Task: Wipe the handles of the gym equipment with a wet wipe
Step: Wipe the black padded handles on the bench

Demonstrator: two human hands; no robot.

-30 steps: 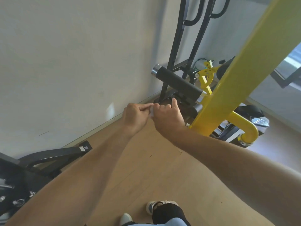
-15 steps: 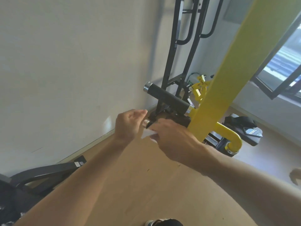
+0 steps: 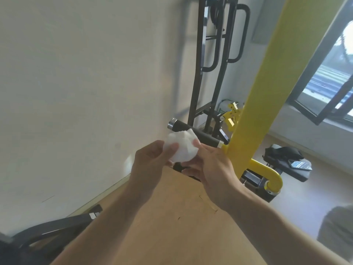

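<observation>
A crumpled white wet wipe (image 3: 182, 146) is held up between both hands in front of me. My left hand (image 3: 150, 165) pinches its left side with thumb and fingers. My right hand (image 3: 212, 169) holds its right side, fingers curled under it. Just behind the wipe, a black foam handle (image 3: 204, 137) with chrome end caps sticks out to the left from a yellow machine post (image 3: 267, 104). The wipe overlaps the handle's middle in view; whether they touch I cannot tell.
A white wall runs along the left. A black upright frame with looped grips (image 3: 210, 60) stands behind the handle. A curved yellow bar (image 3: 271, 175) and a black padded seat carrying a phone (image 3: 298, 165) lie right. Black equipment legs (image 3: 57, 230) cross the wooden floor lower left.
The view has tilted upward. Both hands have risen towards the black handle, and the wipe, earlier a small bit between the fingers, now shows as a bunched ball.
</observation>
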